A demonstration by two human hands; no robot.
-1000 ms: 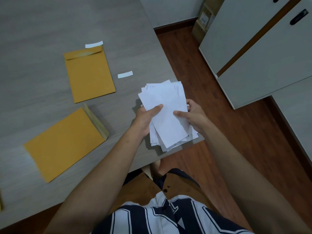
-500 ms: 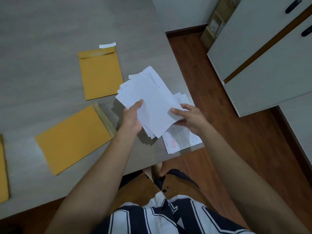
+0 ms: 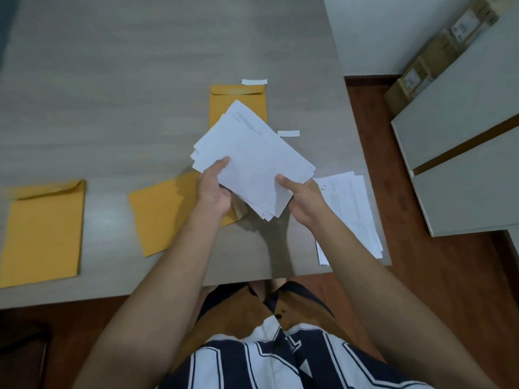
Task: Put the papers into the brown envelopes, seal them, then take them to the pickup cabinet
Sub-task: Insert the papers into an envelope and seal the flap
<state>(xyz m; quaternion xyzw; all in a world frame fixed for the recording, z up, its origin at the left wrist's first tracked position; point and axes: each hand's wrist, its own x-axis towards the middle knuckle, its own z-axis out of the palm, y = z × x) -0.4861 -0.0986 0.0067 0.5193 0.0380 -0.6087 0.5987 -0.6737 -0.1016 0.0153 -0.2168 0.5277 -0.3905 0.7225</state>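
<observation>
Both my hands hold a stack of white papers point(image 3: 252, 161) above the grey table point(image 3: 112, 94). My left hand point(image 3: 214, 189) grips the stack's lower left edge, my right hand point(image 3: 302, 197) its lower right edge. A second pile of printed papers point(image 3: 351, 214) lies on the table's front right corner. Three brown envelopes lie flat: one point(image 3: 42, 231) at the far left with its flap open, one point(image 3: 160, 214) in the middle partly under my left hand, one point(image 3: 238, 102) behind the held stack, partly hidden by it.
Two white adhesive strips point(image 3: 254, 81) point(image 3: 288, 133) lie near the far envelope. White cabinets point(image 3: 463, 153) stand to the right across a wooden floor point(image 3: 421, 276). Cardboard boxes point(image 3: 438, 49) lean against the wall behind them. The table's front edge runs just before my lap.
I have lifted part of the papers off the pile and swung it left, over the middle envelope. The rest stays on the table corner. My view has shifted left, showing a third envelope.
</observation>
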